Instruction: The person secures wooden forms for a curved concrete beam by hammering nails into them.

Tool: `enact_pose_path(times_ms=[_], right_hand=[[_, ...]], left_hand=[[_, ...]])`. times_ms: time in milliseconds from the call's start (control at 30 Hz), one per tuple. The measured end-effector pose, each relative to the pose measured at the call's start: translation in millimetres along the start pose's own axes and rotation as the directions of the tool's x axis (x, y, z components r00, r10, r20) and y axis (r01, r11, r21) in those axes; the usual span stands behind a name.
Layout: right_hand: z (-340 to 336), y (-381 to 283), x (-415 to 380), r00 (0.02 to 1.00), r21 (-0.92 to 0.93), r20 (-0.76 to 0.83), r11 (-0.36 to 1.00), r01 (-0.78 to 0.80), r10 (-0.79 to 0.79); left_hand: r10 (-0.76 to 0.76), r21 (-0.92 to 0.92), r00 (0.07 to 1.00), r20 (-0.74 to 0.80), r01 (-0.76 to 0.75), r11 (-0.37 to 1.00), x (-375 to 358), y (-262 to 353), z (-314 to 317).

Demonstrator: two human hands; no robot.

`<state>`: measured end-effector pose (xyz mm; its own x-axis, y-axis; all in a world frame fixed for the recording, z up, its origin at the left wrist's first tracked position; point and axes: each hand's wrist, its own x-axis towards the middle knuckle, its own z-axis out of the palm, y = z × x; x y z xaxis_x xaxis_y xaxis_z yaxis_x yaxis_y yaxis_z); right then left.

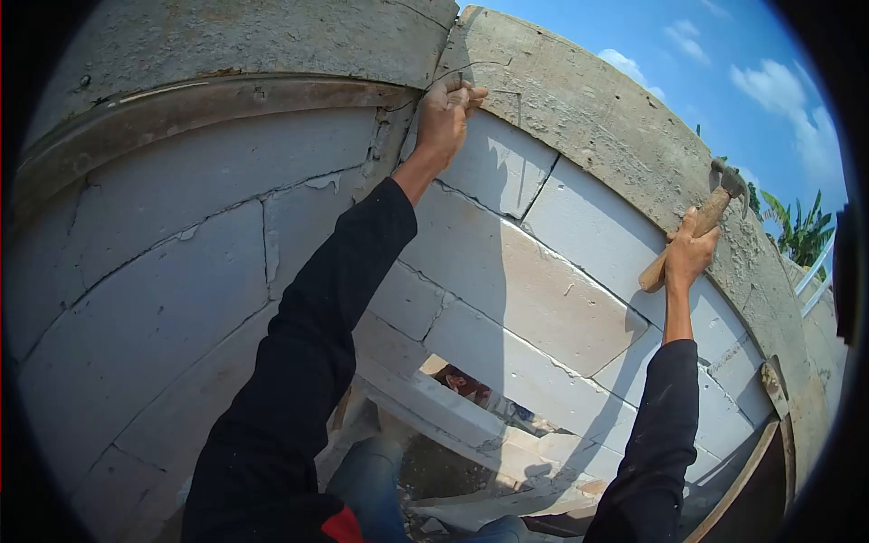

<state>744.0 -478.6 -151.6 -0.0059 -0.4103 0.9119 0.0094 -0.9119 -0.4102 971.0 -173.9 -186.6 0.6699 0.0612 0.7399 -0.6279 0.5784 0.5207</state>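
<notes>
My right hand is wrapped round the wooden handle of a hammer, whose metal head points up near the top of the concrete beam. My left hand is raised to the corner where two concrete beams meet, fingers curled closed. A small dark piece shows at its fingertips, too little of it to name. Thin bent wire sticks out beside those fingers. Below both hands runs a wall of pale blocks, with the shadow of an arm and hammer across it.
A wooden board lies along the underside of the left beam. Lower down, a gap opens through the blockwork. Rubble lies by my legs. Wooden strips lean at lower right, and plants show beyond the wall.
</notes>
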Motion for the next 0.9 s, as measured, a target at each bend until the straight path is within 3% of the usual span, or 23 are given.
enact_pose_path(times_ms=[33,167,233,367,433,567,700,767,833,900], right_hand=[[0.6,-0.4,0.4,1.000,0.005,0.005,1.000,-0.002,0.002],[-1.9,-3.4,-0.1,0.999,-0.024,0.034,1.000,-0.001,0.002],[-3.2,-6.9,-2.5,1.000,-0.035,0.026,0.999,0.008,-0.007],[-1.0,-3.4,-0.2,0.999,-0.053,0.020,0.998,0.029,-0.028],[-1.4,-5.2,-0.2,0.999,-0.052,0.039,0.998,0.027,-0.025],[-2.5,-8.3,5.8,0.996,-0.047,0.085,0.999,0.009,-0.005],[-11.2,-70.2,-12.9,0.994,-0.086,0.108,0.996,0.020,-0.011],[-10.4,-105.5,-25.1,0.940,0.072,0.307,0.989,0.131,-0.147],[-11.4,-155.9,-40.5,0.809,0.152,0.537,0.971,0.186,-0.240],[3.2,-190.9,-48.1,0.691,0.180,0.643,0.942,0.283,-0.331]], left_hand=[[0.061,0.081,0.997,-0.041,-0.058,0.995,16.7,3.5,0.5],[0.232,0.027,0.963,-0.136,-0.230,0.973,50.5,-0.3,-1.5],[0.315,0.212,0.948,-0.042,-0.299,0.930,56.7,-10.4,-11.6],[0.375,0.306,0.926,0.029,-0.366,0.879,55.5,-11.0,-18.6],[0.481,0.485,0.860,0.172,-0.499,0.718,58.2,-8.1,-23.4],[0.453,0.444,0.850,0.269,-0.527,0.725,67.9,-2.6,-30.7],[0.413,0.478,0.841,0.351,-0.540,0.693,70.6,0.0,-32.4],[0.429,0.478,0.822,0.374,-0.568,0.670,72.8,0.6,-31.5],[0.435,0.456,0.816,0.380,-0.575,0.680,71.7,-1.2,-32.4],[0.419,0.486,0.822,0.386,-0.567,0.665,69.4,6.7,-31.6]])
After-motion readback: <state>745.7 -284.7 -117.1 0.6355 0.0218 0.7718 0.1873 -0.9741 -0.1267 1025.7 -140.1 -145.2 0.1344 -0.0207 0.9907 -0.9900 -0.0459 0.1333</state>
